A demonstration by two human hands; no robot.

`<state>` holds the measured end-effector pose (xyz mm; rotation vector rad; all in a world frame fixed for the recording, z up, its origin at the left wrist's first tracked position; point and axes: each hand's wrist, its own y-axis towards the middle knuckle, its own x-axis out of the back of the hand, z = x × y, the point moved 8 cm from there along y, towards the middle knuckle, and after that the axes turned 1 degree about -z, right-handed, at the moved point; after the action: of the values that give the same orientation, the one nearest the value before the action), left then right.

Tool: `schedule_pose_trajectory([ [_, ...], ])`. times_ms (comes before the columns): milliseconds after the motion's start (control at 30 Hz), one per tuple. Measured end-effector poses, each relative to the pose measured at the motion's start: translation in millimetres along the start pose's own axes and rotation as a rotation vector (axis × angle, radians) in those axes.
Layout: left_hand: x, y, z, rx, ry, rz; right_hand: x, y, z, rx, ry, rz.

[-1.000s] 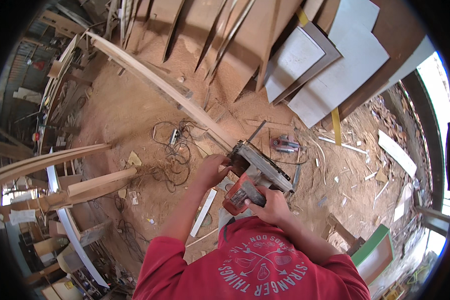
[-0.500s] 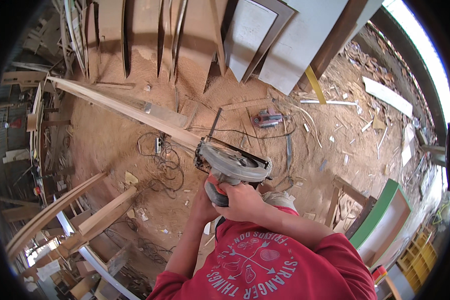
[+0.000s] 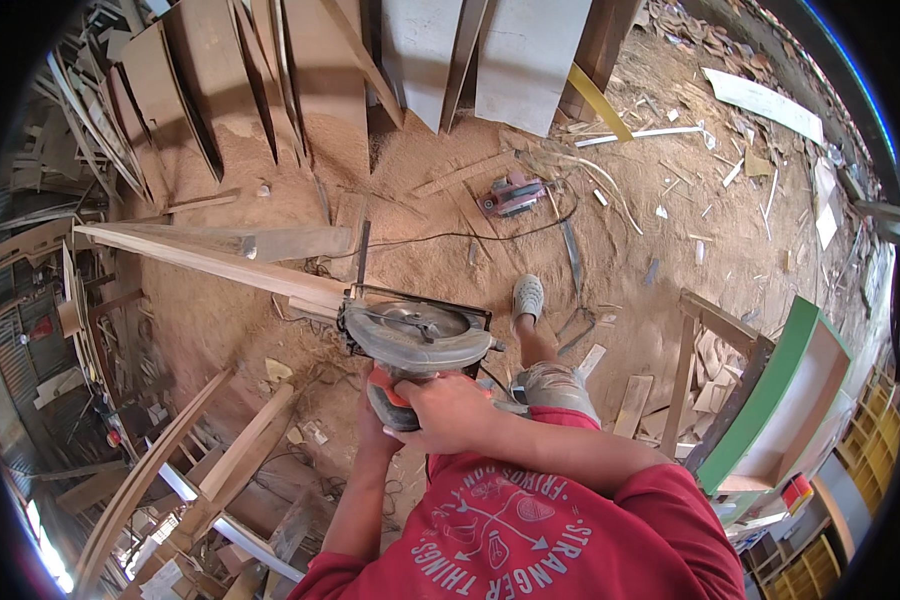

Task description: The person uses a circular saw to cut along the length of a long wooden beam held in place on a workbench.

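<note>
A circular saw (image 3: 415, 335) with a silver housing and black base sits at the near end of a long pale board (image 3: 220, 268) that stretches to the left. My right hand (image 3: 442, 410) is closed round the saw's red-and-black handle (image 3: 390, 390). My left hand (image 3: 370, 425) is up against the underside of the saw, its fingers hidden behind the handle and body. A dark straight bar (image 3: 363, 250) sticks up from the saw's base. My sandalled foot (image 3: 527, 298) is on the sawdust-covered floor just right of the saw.
Panels (image 3: 525, 70) lean along the back. A red power tool (image 3: 510, 197) with a cable lies on the floor among offcuts (image 3: 633, 400). Timber (image 3: 245, 445) is stacked at the lower left. A green-edged frame (image 3: 770, 395) and wooden stand (image 3: 715, 325) are at the right.
The view has turned, and the saw and board appear further left and more level. My left hand has moved from the saw's front to behind its handle. My foot has come into view.
</note>
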<state>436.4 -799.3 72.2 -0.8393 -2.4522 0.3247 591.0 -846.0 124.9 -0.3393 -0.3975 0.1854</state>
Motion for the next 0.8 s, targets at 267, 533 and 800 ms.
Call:
schedule_pose_trajectory([
  [267, 5, 6, -9, 0.029, -0.082, 0.111, 17, -9, 6, 0.199, 0.064, -0.039],
  [533, 29, 7, 10, 0.339, -0.610, 0.059, 10, 23, 48, 0.228, -0.006, 0.007],
  [800, 72, 18, 52, 0.239, -0.188, 0.198, -13, 57, 52, 0.251, -0.021, -0.020],
])
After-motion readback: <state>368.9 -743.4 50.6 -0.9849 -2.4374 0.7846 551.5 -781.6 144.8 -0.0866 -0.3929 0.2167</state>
